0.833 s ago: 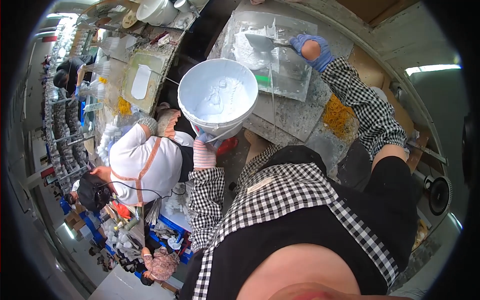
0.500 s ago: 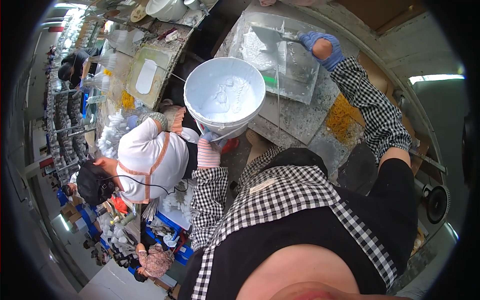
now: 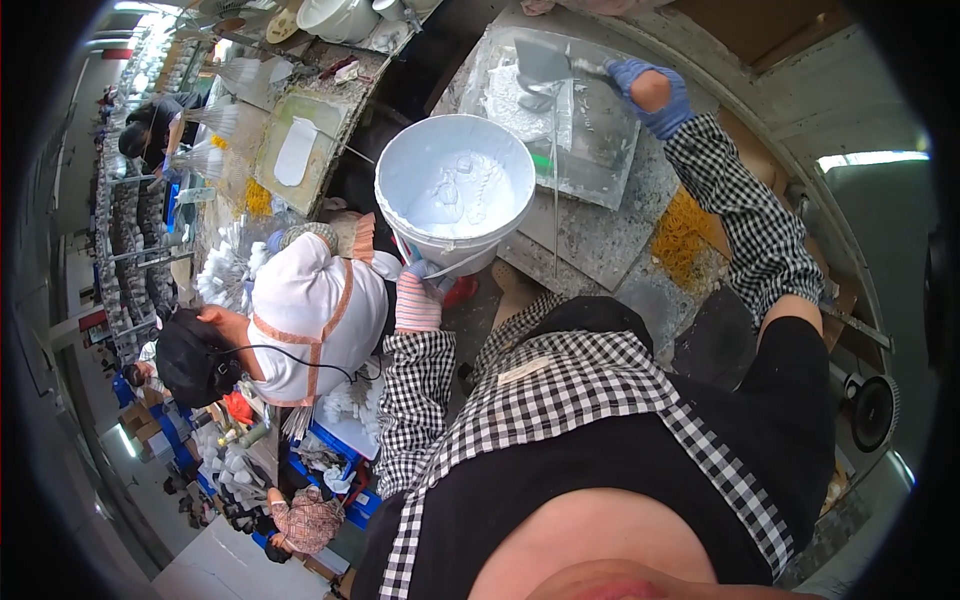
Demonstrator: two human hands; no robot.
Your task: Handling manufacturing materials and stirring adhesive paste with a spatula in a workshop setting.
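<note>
My right hand (image 3: 650, 97), in a blue glove, is closed round the handle of a broad-bladed scraper (image 3: 543, 62). The blade, somewhat smeared by motion, is over a patch of white paste (image 3: 512, 108) on a grey, glassy board (image 3: 600, 165). In a striped glove with blue fingertips, my left hand (image 3: 417, 300) grips a white bucket (image 3: 455, 238) low on its near left side, by the bail handle; the exact hold is partly hidden. More white paste (image 3: 462, 195) lies inside the bucket, its surface marked with ridges. A thin rod (image 3: 556, 220) crosses the board's near edge.
Yellow rubber bands (image 3: 683, 235) lie in a pile right of the board. A co-worker in a white top (image 3: 310, 310) sits close on my left. Beyond is another worktable with a yellowish board (image 3: 285, 150) and a white pad. A fan (image 3: 877, 410) stands at far right.
The scraper has shifted slightly up and right, its blade turning, and my right hand has moved a little right. The bucket moved slightly right. The co-worker on my left leaned toward me.
</note>
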